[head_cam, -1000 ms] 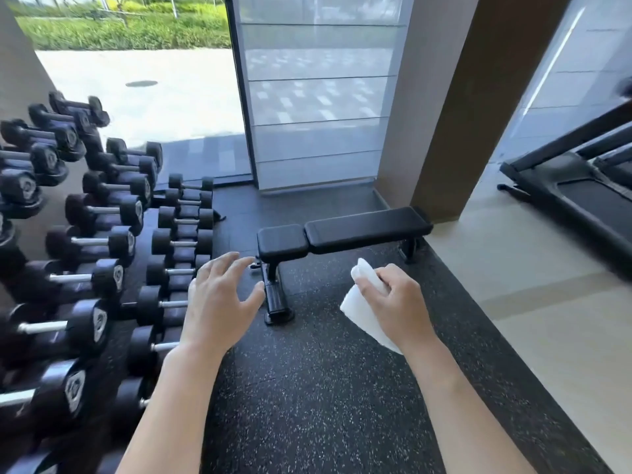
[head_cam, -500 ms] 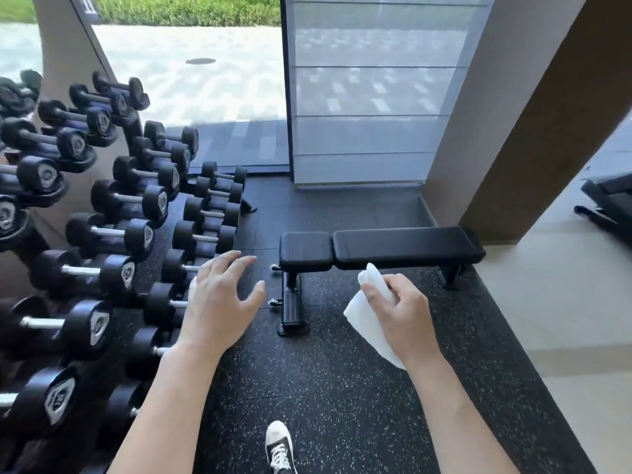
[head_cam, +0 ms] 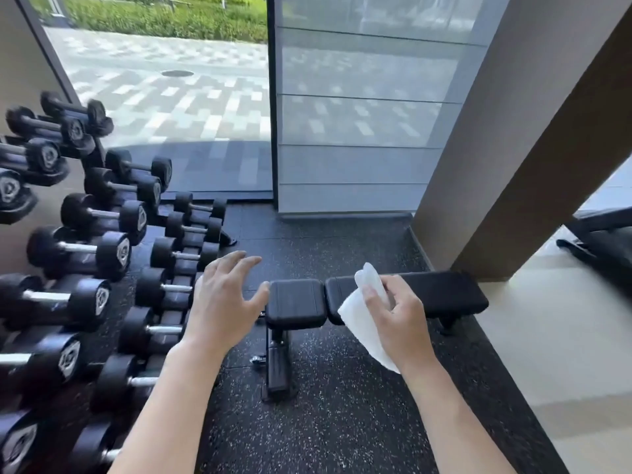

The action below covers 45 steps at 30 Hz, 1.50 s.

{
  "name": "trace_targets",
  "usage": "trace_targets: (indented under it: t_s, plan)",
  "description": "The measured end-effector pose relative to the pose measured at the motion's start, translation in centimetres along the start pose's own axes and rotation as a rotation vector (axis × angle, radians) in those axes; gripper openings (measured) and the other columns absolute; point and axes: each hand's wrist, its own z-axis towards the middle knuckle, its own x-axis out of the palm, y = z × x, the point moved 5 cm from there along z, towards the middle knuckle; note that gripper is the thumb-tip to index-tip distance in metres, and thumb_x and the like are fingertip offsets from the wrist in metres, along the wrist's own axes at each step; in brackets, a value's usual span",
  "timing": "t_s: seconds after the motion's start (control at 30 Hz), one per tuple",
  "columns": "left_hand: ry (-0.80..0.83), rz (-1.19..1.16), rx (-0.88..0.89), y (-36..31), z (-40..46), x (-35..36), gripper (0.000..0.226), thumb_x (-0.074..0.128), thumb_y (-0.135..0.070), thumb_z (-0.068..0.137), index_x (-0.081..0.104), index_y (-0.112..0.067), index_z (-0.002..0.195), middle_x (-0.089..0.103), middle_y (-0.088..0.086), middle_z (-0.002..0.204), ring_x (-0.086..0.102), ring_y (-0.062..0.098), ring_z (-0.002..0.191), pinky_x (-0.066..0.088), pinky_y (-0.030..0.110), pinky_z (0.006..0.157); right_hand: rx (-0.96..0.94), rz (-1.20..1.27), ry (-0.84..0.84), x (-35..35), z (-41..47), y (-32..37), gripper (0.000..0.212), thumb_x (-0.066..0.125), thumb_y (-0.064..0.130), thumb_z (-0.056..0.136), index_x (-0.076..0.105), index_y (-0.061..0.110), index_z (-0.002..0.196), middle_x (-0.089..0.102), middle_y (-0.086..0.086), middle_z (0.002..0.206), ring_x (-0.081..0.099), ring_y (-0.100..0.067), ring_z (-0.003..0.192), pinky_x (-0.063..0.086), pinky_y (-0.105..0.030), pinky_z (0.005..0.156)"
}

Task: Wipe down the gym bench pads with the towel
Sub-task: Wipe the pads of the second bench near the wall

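A black gym bench stands on the rubber floor ahead of me, with a short seat pad (head_cam: 295,304) and a longer back pad (head_cam: 444,294) lying flat to its right. My right hand (head_cam: 398,318) grips a white towel (head_cam: 360,314) in front of the left end of the long pad, held in the air above it. My left hand (head_cam: 224,301) hovers with fingers spread, just left of the seat pad, holding nothing. The bench's black foot (head_cam: 277,366) points toward me.
A rack of several black dumbbells (head_cam: 78,254) fills the left side. A brown pillar (head_cam: 513,165) stands behind the bench's right end, and glass panels (head_cam: 359,114) close the back. Dark treadmill parts (head_cam: 602,241) sit at the right on light flooring.
I have come closer to the bench, which now sits lower and larger in view. Both hands stay raised in the same pose, the towel still in my right hand.
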Motion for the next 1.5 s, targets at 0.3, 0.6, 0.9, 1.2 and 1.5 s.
trace_targets:
  t_s: [0.3, 0.6, 0.9, 1.2, 1.5]
  plan:
    - [0.031, -0.036, -0.021, 2.6, 10.5, 2.2, 0.051, 0.067, -0.042, 0.098, 0.059, -0.027, 0.147, 0.052, -0.004, 0.154, 0.037, 0.020, 0.147, 0.032, 0.048, 0.123, 0.007, -0.037, 0.038, 4.3, 9.8, -0.6, 0.021, 0.062, 0.049, 0.101, 0.066, 0.031, 0.092, 0.063, 0.004, 0.088, 0.060, -0.012, 0.080, 0.044, -0.022, 0.072]
    - [0.028, -0.019, -0.073, 5.1, 19.5, 6.7, 0.051, 0.065, -0.045, 0.097, 0.060, -0.029, 0.145, 0.051, -0.006, 0.154, 0.037, 0.020, 0.146, 0.032, 0.049, 0.122, 0.027, -0.052, 0.103, 7.7, 21.2, -4.5, 0.025, 0.060, 0.052, 0.103, 0.067, 0.030, 0.092, 0.064, 0.005, 0.089, 0.060, -0.012, 0.083, 0.047, -0.026, 0.075]
    - [0.017, 0.073, -0.132, 6.6, 28.8, 10.3, 0.067, 0.045, -0.062, 0.088, 0.063, -0.028, 0.143, 0.054, -0.005, 0.151, 0.042, 0.020, 0.143, 0.036, 0.050, 0.122, 0.068, -0.032, 0.159, 11.3, 34.6, -10.3, 0.023, 0.060, 0.050, 0.103, 0.067, 0.030, 0.094, 0.064, 0.007, 0.093, 0.060, -0.011, 0.087, 0.046, -0.031, 0.078]
    - [0.061, 0.093, -0.201, 12.9, 33.7, 14.5, 0.064, 0.048, -0.060, 0.088, 0.066, -0.027, 0.140, 0.056, -0.005, 0.149, 0.044, 0.020, 0.142, 0.037, 0.049, 0.121, 0.180, -0.041, 0.261, 18.9, 39.9, -16.0, 0.035, 0.060, 0.061, 0.099, 0.068, 0.028, 0.090, 0.064, 0.007, 0.091, 0.061, -0.010, 0.086, 0.050, -0.036, 0.082]
    - [0.261, 0.096, -0.210, 25.5, 37.1, 24.3, 0.069, 0.040, -0.063, 0.092, 0.059, -0.026, 0.147, 0.051, -0.004, 0.154, 0.041, 0.021, 0.146, 0.036, 0.048, 0.123, 0.269, -0.141, 0.293, 28.4, 40.8, -24.2, 0.029, 0.062, 0.054, 0.100, 0.068, 0.027, 0.089, 0.063, 0.008, 0.087, 0.061, -0.012, 0.083, 0.050, -0.036, 0.077]
